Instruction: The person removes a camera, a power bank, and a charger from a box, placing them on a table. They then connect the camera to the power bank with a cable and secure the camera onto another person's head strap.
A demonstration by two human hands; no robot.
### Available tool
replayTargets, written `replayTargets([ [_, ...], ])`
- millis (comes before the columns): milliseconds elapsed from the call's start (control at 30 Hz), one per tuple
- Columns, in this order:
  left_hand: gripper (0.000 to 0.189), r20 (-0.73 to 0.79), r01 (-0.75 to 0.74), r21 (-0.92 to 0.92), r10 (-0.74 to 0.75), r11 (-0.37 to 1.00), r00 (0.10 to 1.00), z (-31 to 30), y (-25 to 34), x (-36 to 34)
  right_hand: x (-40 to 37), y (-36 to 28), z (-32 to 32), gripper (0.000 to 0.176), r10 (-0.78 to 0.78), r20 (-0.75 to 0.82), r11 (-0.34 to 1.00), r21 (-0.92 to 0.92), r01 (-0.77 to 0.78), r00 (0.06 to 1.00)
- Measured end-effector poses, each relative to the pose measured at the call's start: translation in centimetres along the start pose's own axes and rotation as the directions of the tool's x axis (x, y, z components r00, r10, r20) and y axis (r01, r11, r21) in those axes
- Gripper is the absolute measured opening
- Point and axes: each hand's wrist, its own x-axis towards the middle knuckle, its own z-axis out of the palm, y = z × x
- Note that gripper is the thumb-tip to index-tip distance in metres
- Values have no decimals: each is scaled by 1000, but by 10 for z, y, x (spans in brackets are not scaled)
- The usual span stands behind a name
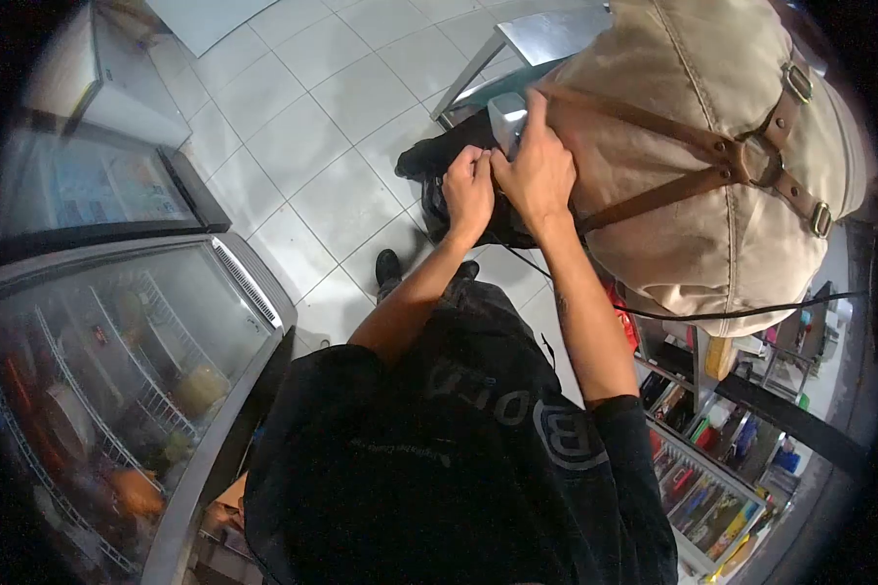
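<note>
My left hand point(469, 198) is closed, thumb and fingers pinched together, over a dark cloth-like thing point(446, 153). Close beside it, my right hand point(540, 172) has its index finger stretched forward and its thumb near my left fingertips. What the fingers pinch cannot be made out. Just past the right thumb shows a clear boxy piece of plastic point(505, 115). Against my right hand is the beige garment point(644, 156) of another person, with brown leather straps point(644, 122) meeting at a metal ring. A thin black cord point(741, 314) runs across the garment's lower part.
Glass-topped display fridge point(117, 380) at the left, with wire racks inside. White tiled floor point(332, 127) lies ahead. A metal table point(556, 37) stands behind the other person. Shelves of small goods point(712, 468) fill the lower right.
</note>
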Motion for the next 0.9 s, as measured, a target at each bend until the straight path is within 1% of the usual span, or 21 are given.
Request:
replayTargets([
  [67,22,60,25,-59,-22,998,998,-5,-7,3,10,5,3,76,-114,136,993,-10,117,984],
  [100,23,112,92,-82,-83,992,990,-8,-6,3,15,8,5,74,-150,157,987,-35,157,976],
  [133,23,118,97,-77,-87,992,989,-11,-5,3,20,10,10,74,-142,160,988,-34,149,977],
  [200,23,182,84,-2,-83,996,980,-14,-4,5,31,14,18,70,-189,182,978,-59,203,965],
  [233,23,147,78,-26,-74,997,986,-11,-7,6,36,9,20,66,-137,233,979,-115,167,963],
  [267,23,149,79,-25,-74,997,986,-9,-10,8,43,8,23,66,-134,232,980,-115,164,963],
  [333,21,111,52,4,-52,999,992,-9,-12,8,50,1,23,66,-112,281,959,-221,179,953],
  [367,21,112,54,6,-55,999,992,-9,-13,8,54,-1,20,64,-85,359,944,-269,191,929],
  [433,20,63,-73,118,66,990,996,-11,-3,10,63,0,29,62,-57,374,934,-308,182,925],
  [500,18,71,-65,107,57,992,996,-12,7,9,67,0,33,59,-31,387,921,-348,177,922],
  [567,16,73,-55,100,47,994,996,-15,9,9,69,2,32,49,-68,448,895,-368,253,892],
  [600,15,92,-29,79,22,996,996,-16,6,11,72,-6,23,49,-71,451,895,-366,257,890],
  [633,15,110,-3,56,-4,998,994,-16,1,12,77,-16,7,45,77,648,918,-343,200,758],
  [667,15,103,0,54,-5,999,995,-14,-4,14,78,-22,-4,41,205,800,931,-337,139,564],
  [700,13,58,-112,25,110,993,992,-13,-10,14,67,-15,-7,38,53,742,933,-275,231,668],
  [733,15,11,-218,5,217,976,976,-12,-15,13,59,-2,-1,38,53,749,933,-273,235,661],
  [767,15,7,-211,9,211,978,978,-9,-19,14,51,11,7,45,-190,579,898,-224,379,793],
  [800,12,-1,-168,-75,168,983,986,-5,-22,16,45,20,11,52,-428,359,828,-212,519,829],
  [833,12,-10,-128,-160,128,979,992,-4,-24,19,40,21,9,52,-434,364,824,-208,527,824],
  [867,12,-16,-126,-159,125,979,992,-6,-26,20,30,24,5,53,-409,314,875,-130,466,857],
  [900,12,33,-85,-189,93,978,995,-8,-25,20,22,23,0,54,-375,266,915,-49,401,888],
])
